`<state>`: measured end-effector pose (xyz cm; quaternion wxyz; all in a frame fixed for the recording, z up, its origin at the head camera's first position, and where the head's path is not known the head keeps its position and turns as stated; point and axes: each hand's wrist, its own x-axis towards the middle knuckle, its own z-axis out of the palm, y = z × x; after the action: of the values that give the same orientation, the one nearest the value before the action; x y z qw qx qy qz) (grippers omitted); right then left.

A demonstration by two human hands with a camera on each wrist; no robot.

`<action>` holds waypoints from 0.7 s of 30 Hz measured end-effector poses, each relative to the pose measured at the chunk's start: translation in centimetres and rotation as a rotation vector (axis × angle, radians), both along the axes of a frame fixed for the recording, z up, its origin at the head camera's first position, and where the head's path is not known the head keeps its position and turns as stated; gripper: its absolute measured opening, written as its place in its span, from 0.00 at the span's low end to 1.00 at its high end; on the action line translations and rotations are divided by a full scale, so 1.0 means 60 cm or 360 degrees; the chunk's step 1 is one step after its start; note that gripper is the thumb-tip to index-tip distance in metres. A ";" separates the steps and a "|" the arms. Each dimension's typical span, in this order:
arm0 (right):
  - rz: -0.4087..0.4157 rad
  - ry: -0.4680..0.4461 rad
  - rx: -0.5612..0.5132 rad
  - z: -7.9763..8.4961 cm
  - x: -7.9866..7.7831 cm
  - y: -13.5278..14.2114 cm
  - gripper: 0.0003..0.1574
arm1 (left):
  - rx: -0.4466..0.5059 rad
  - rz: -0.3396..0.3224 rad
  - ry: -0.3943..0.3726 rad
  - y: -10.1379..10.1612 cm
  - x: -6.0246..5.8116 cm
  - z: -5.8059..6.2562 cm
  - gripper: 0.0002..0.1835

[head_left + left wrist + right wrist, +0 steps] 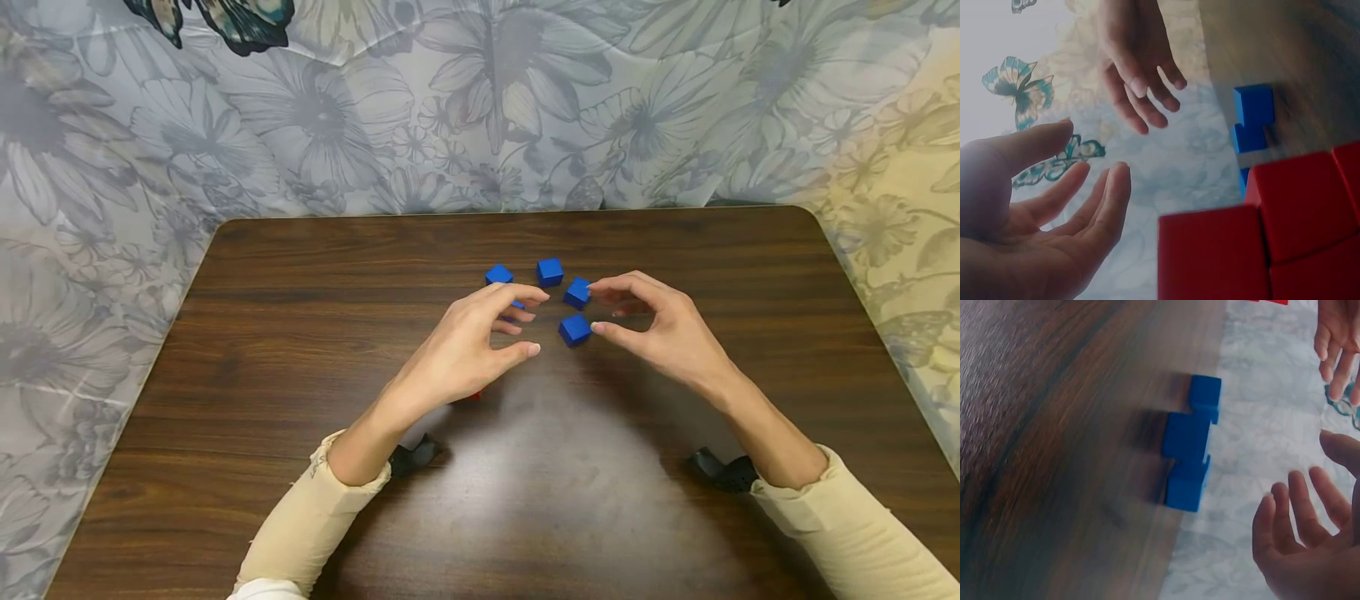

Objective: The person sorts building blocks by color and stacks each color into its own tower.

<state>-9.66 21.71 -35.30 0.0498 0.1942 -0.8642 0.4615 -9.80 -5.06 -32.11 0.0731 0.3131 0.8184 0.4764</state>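
Note:
Several blue cubes (pixel 550 272) lie loosely grouped toward the back middle of the dark wooden table. My left hand (pixel 480 342) hovers over the left side of this group, fingers apart and holding nothing; it partly covers one blue cube. Beneath that hand, only a sliver of red (pixel 475 396) shows in the head view. The left wrist view reveals red cubes (pixel 1210 256) set close together, with blue cubes (pixel 1254 103) beyond. My right hand (pixel 660 329) is raised to the right of the blue cubes, thumb and fingers spread around bare air. Both palms face each other.
The table's back edge (pixel 517 215) runs behind the cubes, against a flower-and-butterfly cloth (pixel 322 117). A dark wrist-camera mount (pixel 416 456) hangs under the left wrist, and another mount (pixel 723 471) under the right.

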 end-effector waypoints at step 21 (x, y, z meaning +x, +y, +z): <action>0.0052 -0.0098 0.0073 -0.040 -0.023 0.036 0.30 | -0.0148 0.0144 0.0007 0.082 0.017 -0.044 0.27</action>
<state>-11.01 23.84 -37.67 0.0113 0.1950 -0.8724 0.4480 -8.79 -0.13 -34.75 0.0642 0.2730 0.8531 0.4400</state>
